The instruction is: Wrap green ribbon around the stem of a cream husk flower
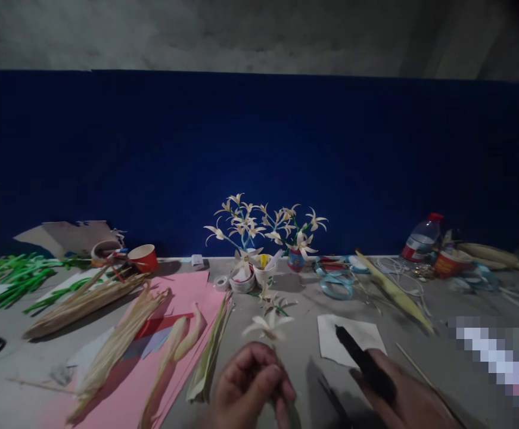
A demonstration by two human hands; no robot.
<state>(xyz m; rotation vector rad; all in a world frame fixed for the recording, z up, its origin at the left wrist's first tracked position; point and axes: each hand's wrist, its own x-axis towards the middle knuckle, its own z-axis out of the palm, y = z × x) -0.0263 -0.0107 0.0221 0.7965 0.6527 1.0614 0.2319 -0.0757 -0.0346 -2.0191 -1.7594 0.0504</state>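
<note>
My left hand (252,387) is closed, thumb and fingers pinched around the thin stem of a pale corn-husk flower (269,328), whose petals spread just above my fingertips. In my right hand (404,393) is a black tool with a narrow nozzle, which looks like a glue gun (369,366). Its tip points up and left over a white card (326,339). A dark slim object (333,396) lies between my hands, its kind unclear. Beyond the held flower stand finished-looking flowers (244,220) in a white cup (266,277) and a small patterned vase (297,260).
Dried corn husks (116,351) lie over pink paper (187,292) on the left, near green stems (0,274) and a red paper cup (144,258). At right are blue ribbon (336,287), a long husk (395,292) and a plastic bottle (422,238). A blue partition (259,149) borders the back.
</note>
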